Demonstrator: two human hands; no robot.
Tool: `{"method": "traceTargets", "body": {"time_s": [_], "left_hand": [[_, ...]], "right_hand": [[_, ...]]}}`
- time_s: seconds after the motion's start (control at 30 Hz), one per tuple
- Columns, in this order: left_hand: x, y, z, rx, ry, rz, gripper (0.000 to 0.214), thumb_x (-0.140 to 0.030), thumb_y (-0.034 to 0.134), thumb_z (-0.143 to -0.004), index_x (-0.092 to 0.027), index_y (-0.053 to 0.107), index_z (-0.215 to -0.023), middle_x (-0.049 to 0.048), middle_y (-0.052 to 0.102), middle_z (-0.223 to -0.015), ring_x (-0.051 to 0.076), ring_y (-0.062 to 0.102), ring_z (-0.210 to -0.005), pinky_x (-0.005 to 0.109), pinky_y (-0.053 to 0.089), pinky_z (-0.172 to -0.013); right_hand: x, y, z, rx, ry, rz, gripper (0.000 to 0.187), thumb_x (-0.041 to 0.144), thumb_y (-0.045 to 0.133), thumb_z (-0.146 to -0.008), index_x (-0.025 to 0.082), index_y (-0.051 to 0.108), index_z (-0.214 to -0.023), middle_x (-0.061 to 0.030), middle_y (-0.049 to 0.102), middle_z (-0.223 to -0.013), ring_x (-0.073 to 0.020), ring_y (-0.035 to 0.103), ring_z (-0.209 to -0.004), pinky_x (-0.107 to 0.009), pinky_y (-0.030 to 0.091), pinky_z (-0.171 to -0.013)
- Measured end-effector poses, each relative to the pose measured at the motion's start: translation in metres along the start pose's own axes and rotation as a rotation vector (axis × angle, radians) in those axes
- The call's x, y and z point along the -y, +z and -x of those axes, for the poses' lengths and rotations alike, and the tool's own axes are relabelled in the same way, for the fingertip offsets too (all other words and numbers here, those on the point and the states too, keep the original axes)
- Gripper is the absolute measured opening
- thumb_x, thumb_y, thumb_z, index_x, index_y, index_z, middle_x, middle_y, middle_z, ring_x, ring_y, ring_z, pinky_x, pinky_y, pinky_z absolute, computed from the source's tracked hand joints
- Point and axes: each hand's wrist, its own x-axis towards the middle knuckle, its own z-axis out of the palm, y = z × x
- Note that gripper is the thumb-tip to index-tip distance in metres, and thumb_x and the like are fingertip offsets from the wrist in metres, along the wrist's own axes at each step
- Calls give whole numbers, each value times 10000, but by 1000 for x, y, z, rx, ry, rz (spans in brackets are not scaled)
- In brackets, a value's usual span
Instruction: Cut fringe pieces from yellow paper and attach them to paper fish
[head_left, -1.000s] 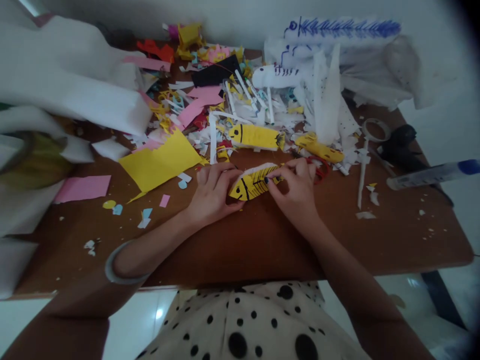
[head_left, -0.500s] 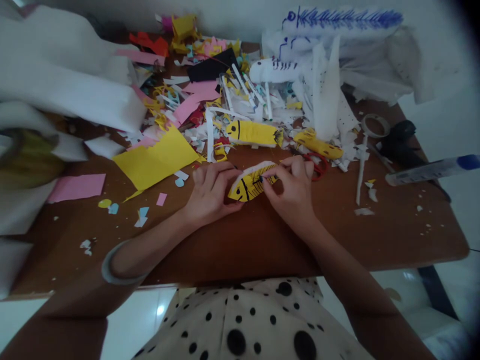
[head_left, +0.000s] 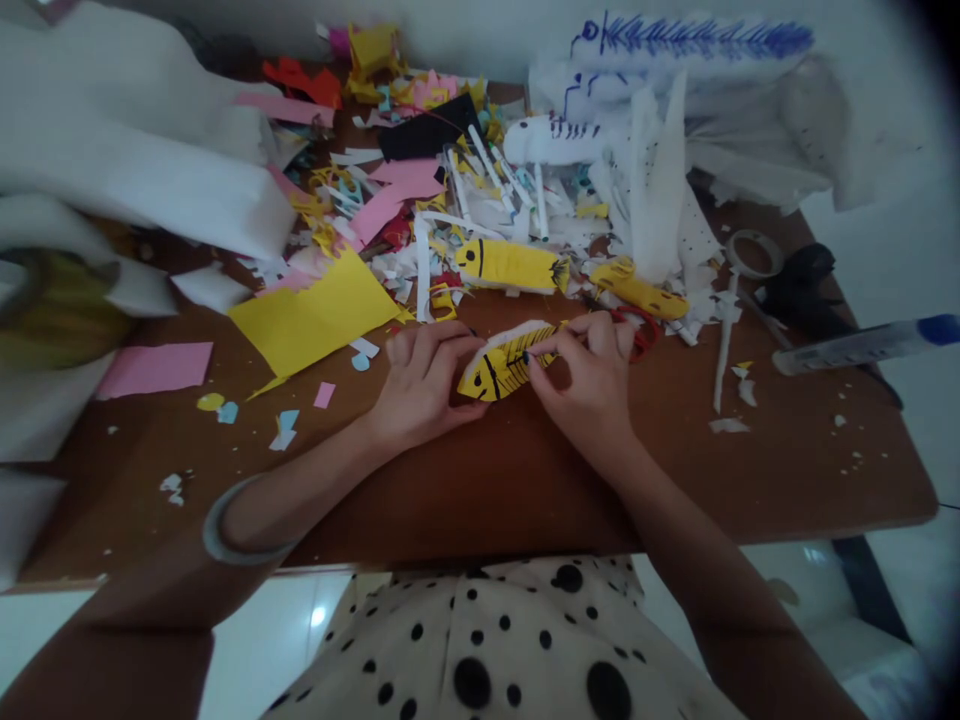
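While little else differs from a second ago, the thumb of the right hand now sits slightly closer to the head of the yellow striped fish, and a bit more of the fish's white edge shows along its far side. The left hand stays at the head end, as before.

The fish is in both hands above the near middle of the worktop, its head pointing left and its tail end to the right, slightly farther off. The left hand is curled, its thumb along the near edge of the head and its fingers at the far edge, closed on the fish between them. The right hand is bent inward with thumb and forefinger together on the black-lined body toward the tail; whether they pinch through it or only press on it, I cannot tell.

Just beyond the hands lies a second yellow fish, also facing left, with a spotted yellow piece to its right. Red scissor handles show just beyond the right hand. A yellow sheet lies to the left of the left hand, and a pink piece farther left. At the right edge is a marker with a blue cap.
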Motion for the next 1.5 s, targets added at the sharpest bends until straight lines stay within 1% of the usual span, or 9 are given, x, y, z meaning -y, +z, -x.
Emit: {"method": "traceTargets", "body": {"time_s": [0.13, 0.27, 0.4, 0.53, 0.73, 0.97, 1.17, 1.3, 1.5], "left_hand": [[0, -1, -1, 22, -24, 10, 552, -378, 706, -792, -228, 493, -1279, 132, 573, -1263, 342, 524, -1166, 488, 365, -940], [-1, -1, -2, 31, -52, 53, 595, -353, 735, -756, -219, 495, -1284, 141, 552, -1280, 374, 509, -1178, 516, 347, -966], [-1, 0, -3, 29, -76, 49, 586, -342, 729, -764, -200, 479, -1274, 161, 528, -1292, 384, 497, -1192, 525, 350, -973], [-1, 0, -4, 32, -70, 43, 578, -343, 730, -776, -196, 469, -1269, 168, 520, -1292, 382, 490, -1194, 517, 364, -962], [-2, 0, -4, 65, -100, 70, 618, -346, 753, -752, -202, 473, -1284, 167, 497, -1323, 397, 460, -1235, 536, 335, -1000], [-1, 1, -3, 17, -34, 9, 588, -371, 721, -781, -177, 468, -1274, 176, 523, -1296, 382, 497, -1197, 512, 366, -952], [0, 3, -3, -10, -23, 23, 602, -350, 745, -763, -170, 473, -1269, 179, 525, -1289, 397, 501, -1183, 515, 357, -948], [0, 4, -3, 7, -32, 15, 609, -349, 751, -761, -181, 468, -1273, 169, 524, -1292, 386, 498, -1195, 509, 355, -957], [1, 3, -3, -9, -12, 34, 596, -359, 739, -768, -182, 471, -1270, 171, 529, -1280, 381, 500, -1174, 505, 362, -942]], "right_hand": [[-1, -2, -1, 9, 18, -29, 86, 271, 586, -870, 236, 662, -849, -101, 505, -981, -295, 460, -975, -529, 365, -954], [-5, -3, -2, 15, 55, -88, 58, 276, 618, -844, 244, 664, -827, -83, 522, -960, -279, 496, -983, -496, 391, -943], [-6, -2, -2, 86, 91, -193, 69, 249, 617, -831, 237, 680, -806, -61, 539, -919, -248, 528, -947, -449, 420, -906], [-1, -1, 0, 156, 80, -246, 63, 232, 627, -824, 235, 681, -791, -53, 555, -911, -237, 531, -931, -442, 429, -906], [5, -1, 2, 182, 59, -231, 58, 221, 646, -818, 238, 669, -767, -63, 567, -927, -252, 530, -952, -449, 438, -892], [7, 0, 4, 165, 41, -187, 53, 221, 653, -811, 226, 677, -764, -68, 568, -931, -259, 523, -958, -446, 437, -883], [7, 2, 4, 134, 16, -161, 68, 231, 645, -814, 216, 688, -764, -64, 577, -928, -251, 519, -945, -424, 440, -870], [7, 1, 5, 137, 18, -137, 71, 246, 651, -815, 219, 690, -761, -68, 578, -932, -254, 514, -935, -424, 439, -851], [7, 1, 5, 147, 36, -130, 76, 260, 653, -823, 223, 691, -769, -66, 583, -945, -259, 505, -947, -422, 425, -848]]}}
